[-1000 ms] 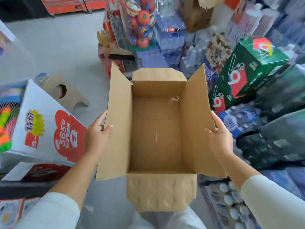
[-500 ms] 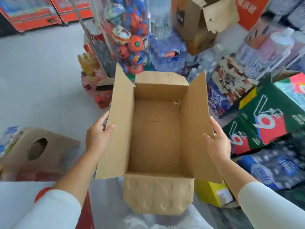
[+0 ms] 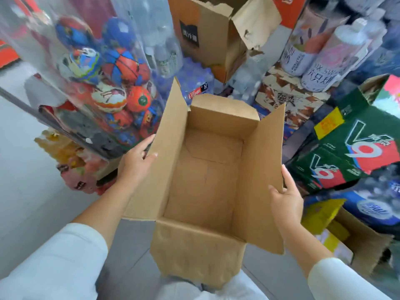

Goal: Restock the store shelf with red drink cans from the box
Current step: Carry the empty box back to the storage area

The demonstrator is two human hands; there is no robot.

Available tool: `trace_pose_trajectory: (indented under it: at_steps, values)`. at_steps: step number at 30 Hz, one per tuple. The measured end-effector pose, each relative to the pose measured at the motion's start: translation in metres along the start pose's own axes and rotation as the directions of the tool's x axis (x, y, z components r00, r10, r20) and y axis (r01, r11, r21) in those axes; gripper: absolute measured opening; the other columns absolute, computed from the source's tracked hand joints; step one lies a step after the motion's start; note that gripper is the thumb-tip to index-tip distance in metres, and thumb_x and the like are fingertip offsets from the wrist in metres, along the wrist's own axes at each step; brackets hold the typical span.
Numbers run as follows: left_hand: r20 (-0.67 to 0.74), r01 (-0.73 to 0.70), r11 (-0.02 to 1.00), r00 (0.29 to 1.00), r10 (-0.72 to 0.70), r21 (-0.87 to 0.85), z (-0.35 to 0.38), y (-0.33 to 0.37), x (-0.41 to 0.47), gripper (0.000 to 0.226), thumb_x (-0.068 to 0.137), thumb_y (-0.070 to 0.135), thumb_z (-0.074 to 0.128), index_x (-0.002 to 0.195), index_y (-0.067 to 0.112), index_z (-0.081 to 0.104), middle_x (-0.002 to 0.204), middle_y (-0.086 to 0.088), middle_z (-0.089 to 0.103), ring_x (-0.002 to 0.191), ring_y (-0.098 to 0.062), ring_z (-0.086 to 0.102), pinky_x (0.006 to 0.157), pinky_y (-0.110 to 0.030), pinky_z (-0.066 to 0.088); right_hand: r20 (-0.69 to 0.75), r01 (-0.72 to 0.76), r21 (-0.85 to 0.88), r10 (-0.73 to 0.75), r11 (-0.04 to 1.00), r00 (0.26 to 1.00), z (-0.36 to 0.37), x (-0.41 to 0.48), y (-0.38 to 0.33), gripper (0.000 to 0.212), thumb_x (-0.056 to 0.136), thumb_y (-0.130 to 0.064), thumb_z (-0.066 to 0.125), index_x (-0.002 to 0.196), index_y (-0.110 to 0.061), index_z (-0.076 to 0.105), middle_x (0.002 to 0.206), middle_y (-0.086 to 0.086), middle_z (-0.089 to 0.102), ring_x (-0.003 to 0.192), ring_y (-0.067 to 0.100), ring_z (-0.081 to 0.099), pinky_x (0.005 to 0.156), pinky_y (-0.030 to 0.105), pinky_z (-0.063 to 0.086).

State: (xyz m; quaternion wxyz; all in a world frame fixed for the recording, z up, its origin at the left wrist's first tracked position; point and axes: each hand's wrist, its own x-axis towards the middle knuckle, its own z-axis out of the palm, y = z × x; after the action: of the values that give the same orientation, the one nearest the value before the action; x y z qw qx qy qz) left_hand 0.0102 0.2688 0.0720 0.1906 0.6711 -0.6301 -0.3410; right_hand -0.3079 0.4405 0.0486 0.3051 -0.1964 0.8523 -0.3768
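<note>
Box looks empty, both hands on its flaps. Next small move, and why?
Probably set the box aside, perhaps near the torn open carton ahead. Its floor is bare cardboard with nothing on it, and the left hand and right hand each grip a side flap, so it is ready to be put down.

Pale grey floor (image 3: 23, 191) fills the left of the frame, evenly lit. Upper left, coloured balls (image 3: 122, 63) sit behind clear plastic. Top centre are wrapped water bottles (image 3: 162, 46) and a torn brown carton (image 3: 212, 33), with green drink cases (image 3: 355, 156) stacked at right.
</note>
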Motion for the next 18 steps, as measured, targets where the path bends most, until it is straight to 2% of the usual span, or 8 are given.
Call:
trace_pose_trajectory:
  at_steps: [2,4,7,11,15,18]
  values:
    - [0.019,-0.048,0.997,0.999,0.048,0.052,-0.001,0.009,0.034,0.055,0.088,0.031,0.064,0.134,0.057,0.048,0.090,0.000,0.076,0.088,-0.023,0.070,0.079,-0.038,0.052,-0.037,-0.031,0.027,0.032,0.999,0.999,0.019,0.006,-0.008,0.067,0.089,-0.018,0.059,0.129,-0.067,0.036,0.099,-0.006,0.068,0.067,0.019,0.061,0.064,0.034,0.050]
    - [0.017,-0.086,0.993,0.996,0.085,0.082,0.001,0.014,0.067,0.053,0.090,0.027,0.065,0.135,0.050,0.052,0.098,-0.009,0.075,0.095,-0.028,0.069,0.078,-0.038,0.050,-0.057,-0.066,0.054,0.069,0.996,0.996,0.036,0.016,-0.017,0.066,0.090,-0.017,0.058,0.131,-0.065,0.038,0.092,-0.002,0.065,0.066,0.019,0.058,0.064,0.033,0.048]
    - [0.067,-0.120,0.988,0.991,0.114,0.100,0.002,0.019,0.109,0.052,0.091,0.026,0.065,0.135,0.048,0.053,0.105,-0.005,0.076,0.101,-0.023,0.069,0.081,-0.037,0.049,-0.106,-0.104,0.090,0.113,0.991,0.988,0.060,0.021,-0.027,0.066,0.090,-0.014,0.059,0.133,-0.061,0.040,0.083,0.004,0.067,0.068,0.028,0.060,0.068,0.037,0.049]
    - [0.129,-0.149,0.981,0.983,0.133,0.127,0.003,0.022,0.156,0.051,0.092,0.027,0.064,0.135,0.050,0.051,0.106,0.000,0.075,0.100,-0.019,0.070,0.084,-0.039,0.052,-0.164,-0.149,0.144,0.172,0.978,0.971,0.083,0.032,-0.038,0.068,0.089,-0.013,0.060,0.132,-0.062,0.040,0.092,0.000,0.071,0.074,0.022,0.060,0.068,0.032,0.047]
    - [0.216,-0.198,0.972,0.962,0.168,0.130,0.011,0.024,0.201,0.054,0.087,0.038,0.062,0.133,0.058,0.044,0.105,0.000,0.075,0.096,-0.021,0.070,0.085,-0.044,0.053,-0.210,-0.185,0.150,0.214,0.971,0.954,0.102,0.037,-0.047,0.070,0.090,-0.014,0.059,0.130,-0.066,0.035,0.097,0.003,0.072,0.080,0.025,0.064,0.076,0.039,0.054]
    - [0.271,-0.244,0.961,0.941,0.203,0.127,0.021,0.024,0.229,0.054,0.089,0.034,0.064,0.135,0.055,0.047,0.106,-0.001,0.075,0.097,-0.022,0.069,0.084,-0.040,0.052,-0.262,-0.216,0.179,0.258,0.960,0.930,0.116,0.038,-0.055,0.067,0.091,-0.014,0.059,0.135,-0.060,0.036,0.108,0.000,0.071,0.086,0.022,0.064,0.076,0.036,0.053]
